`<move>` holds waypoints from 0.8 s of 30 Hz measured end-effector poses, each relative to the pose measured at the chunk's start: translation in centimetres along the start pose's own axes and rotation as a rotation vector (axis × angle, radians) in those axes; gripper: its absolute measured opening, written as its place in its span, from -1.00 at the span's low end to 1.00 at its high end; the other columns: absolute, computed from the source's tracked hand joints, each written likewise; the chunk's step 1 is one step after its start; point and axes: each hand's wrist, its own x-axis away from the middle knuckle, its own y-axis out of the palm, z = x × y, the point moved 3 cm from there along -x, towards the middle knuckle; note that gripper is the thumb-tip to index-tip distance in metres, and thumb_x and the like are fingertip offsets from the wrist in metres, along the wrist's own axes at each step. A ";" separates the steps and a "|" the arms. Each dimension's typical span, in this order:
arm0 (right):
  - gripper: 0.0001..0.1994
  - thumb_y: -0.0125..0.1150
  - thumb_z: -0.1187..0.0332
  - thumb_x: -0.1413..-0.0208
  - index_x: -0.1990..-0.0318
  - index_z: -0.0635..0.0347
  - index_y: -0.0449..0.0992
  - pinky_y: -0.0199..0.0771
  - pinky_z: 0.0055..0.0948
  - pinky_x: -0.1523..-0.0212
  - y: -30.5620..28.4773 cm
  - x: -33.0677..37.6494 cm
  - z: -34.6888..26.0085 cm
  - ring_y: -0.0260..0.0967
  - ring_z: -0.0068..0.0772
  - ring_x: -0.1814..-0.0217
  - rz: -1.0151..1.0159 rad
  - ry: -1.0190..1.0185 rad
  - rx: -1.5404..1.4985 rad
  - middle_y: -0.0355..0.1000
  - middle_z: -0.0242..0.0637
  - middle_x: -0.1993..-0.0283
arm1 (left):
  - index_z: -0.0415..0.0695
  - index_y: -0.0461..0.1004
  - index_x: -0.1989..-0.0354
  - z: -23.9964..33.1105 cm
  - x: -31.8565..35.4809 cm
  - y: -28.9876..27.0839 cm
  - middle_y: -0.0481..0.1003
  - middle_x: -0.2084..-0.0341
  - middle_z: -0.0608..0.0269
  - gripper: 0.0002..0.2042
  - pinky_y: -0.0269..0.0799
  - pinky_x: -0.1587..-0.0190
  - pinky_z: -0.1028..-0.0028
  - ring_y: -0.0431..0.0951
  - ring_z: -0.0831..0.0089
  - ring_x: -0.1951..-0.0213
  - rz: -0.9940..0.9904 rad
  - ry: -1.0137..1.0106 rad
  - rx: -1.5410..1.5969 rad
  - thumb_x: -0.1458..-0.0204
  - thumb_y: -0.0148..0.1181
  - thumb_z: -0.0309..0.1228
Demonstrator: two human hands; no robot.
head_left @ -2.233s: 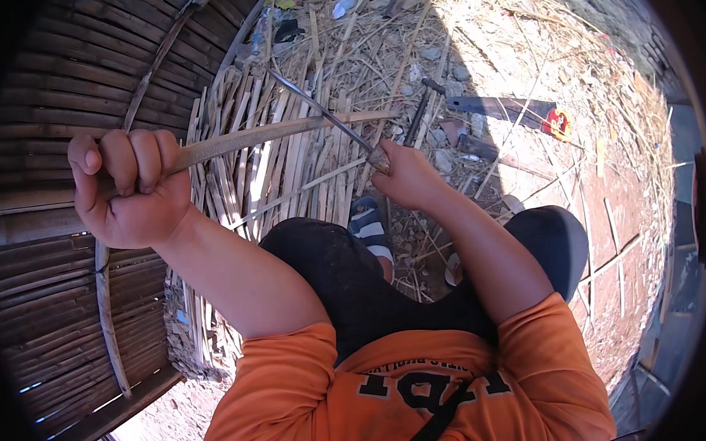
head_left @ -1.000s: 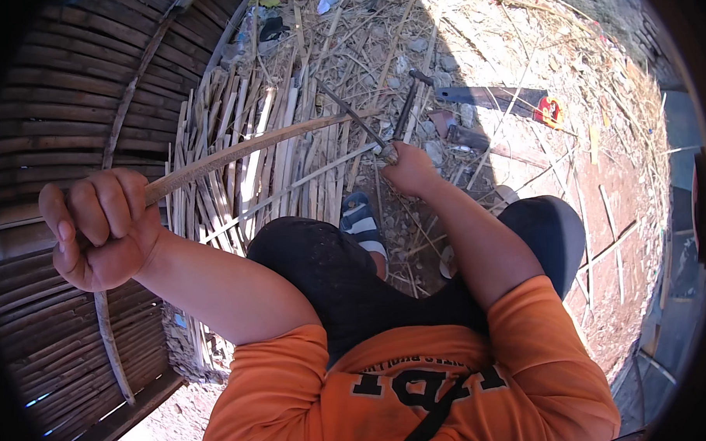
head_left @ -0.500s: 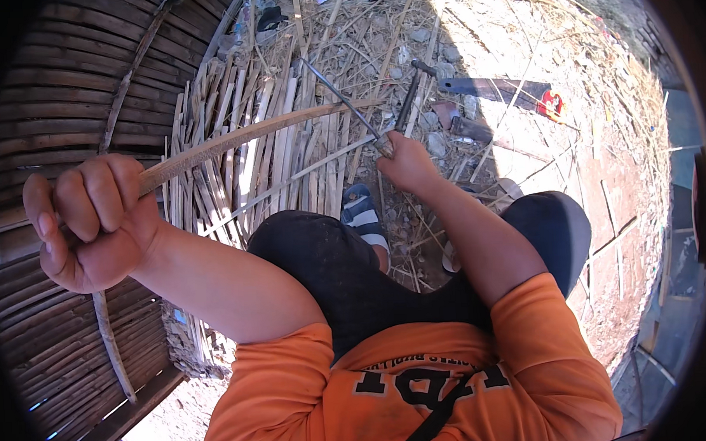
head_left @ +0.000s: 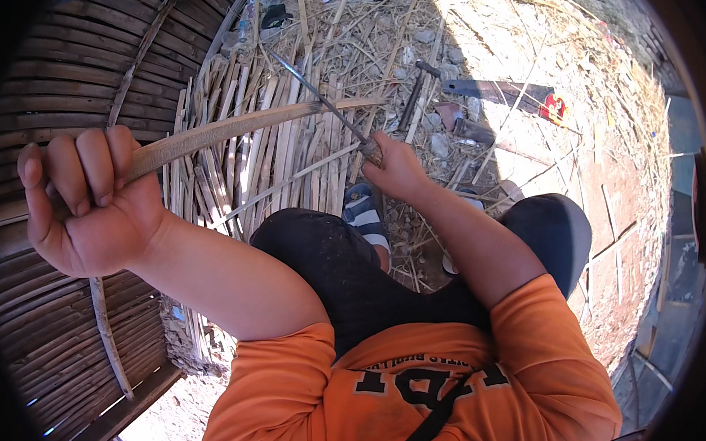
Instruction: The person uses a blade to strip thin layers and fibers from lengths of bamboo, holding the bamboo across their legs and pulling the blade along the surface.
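Out at the left, my left hand (head_left: pixel 92 198) is closed round one end of a long bamboo strip (head_left: pixel 225 130), which runs to the right above the ground. My right hand (head_left: pixel 398 171), in front of my knees, grips the handle of a long, narrow-bladed knife (head_left: pixel 297 79). The blade points up and to the left. It crosses the strip near its far end and appears to rest against it. Most of the handle is hidden by my fingers.
Many split bamboo strips (head_left: pixel 247 189) lie piled beneath the held strip. A bamboo slat wall (head_left: pixel 53 99) rises close on the left. On the straw-littered ground lie a hammer (head_left: pixel 417 98), a handsaw (head_left: pixel 500 91) and a short dark-handled blade (head_left: pixel 470 128).
The knife has shifted left, its blade crossing more of the strip and its tip farther up and left. My right hand has moved slightly left; my left hand has risen a little with the strip.
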 end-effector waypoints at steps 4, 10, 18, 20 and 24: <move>-0.60 0.26 0.31 0.02 0.05 0.36 0.41 0.50 0.07 0.10 1.3 0.3 2.9 0.50 0.34 0.17 0.107 0.070 0.003 0.52 0.25 0.33 | -0.12 0.46 0.24 -0.1 -0.1 0.5 0.12 0.72 0.54 -0.83 -0.04 0.51 0.50 0.06 0.64 0.68 0.095 0.020 -0.049 -0.21 -0.06 -0.36; -0.59 0.28 0.30 0.00 0.02 0.31 0.40 0.49 0.10 0.12 1.6 0.5 0.6 0.50 0.36 0.18 0.049 0.019 0.010 0.52 0.24 0.32 | -0.10 0.43 0.22 0.1 -0.3 -1.0 0.12 0.71 0.51 -0.77 0.00 0.52 0.49 0.07 0.61 0.67 0.228 0.064 -0.081 -0.29 -0.10 -0.24; -0.56 0.28 0.30 -0.03 -0.04 0.27 0.37 0.49 0.12 0.13 2.8 1.4 2.4 0.50 0.34 0.19 0.120 0.104 0.021 0.52 0.22 0.33 | -0.12 0.45 0.24 0.1 0.4 -1.7 0.16 0.66 0.43 -0.64 0.05 0.48 0.44 0.10 0.52 0.62 0.348 0.126 -0.196 -0.31 -0.20 -0.12; -0.55 0.27 0.31 -0.03 -0.07 0.25 0.37 0.49 0.12 0.13 2.0 1.0 0.6 0.51 0.34 0.18 0.035 0.113 -0.017 0.53 0.22 0.32 | -0.12 0.45 0.26 0.0 0.8 -0.9 0.20 0.62 0.39 -0.67 0.08 0.44 0.39 0.15 0.48 0.58 0.360 0.202 -0.164 -0.23 -0.17 -0.14; -0.57 0.27 0.29 -0.03 -0.05 0.23 0.39 0.49 0.12 0.13 2.0 1.1 -0.8 0.51 0.34 0.18 0.042 -0.086 -0.032 0.53 0.23 0.31 | -0.11 0.45 0.29 -0.4 0.1 -2.0 0.25 0.53 0.33 -0.73 0.13 0.37 0.32 0.22 0.40 0.48 0.244 0.138 0.044 -0.05 -0.08 -0.19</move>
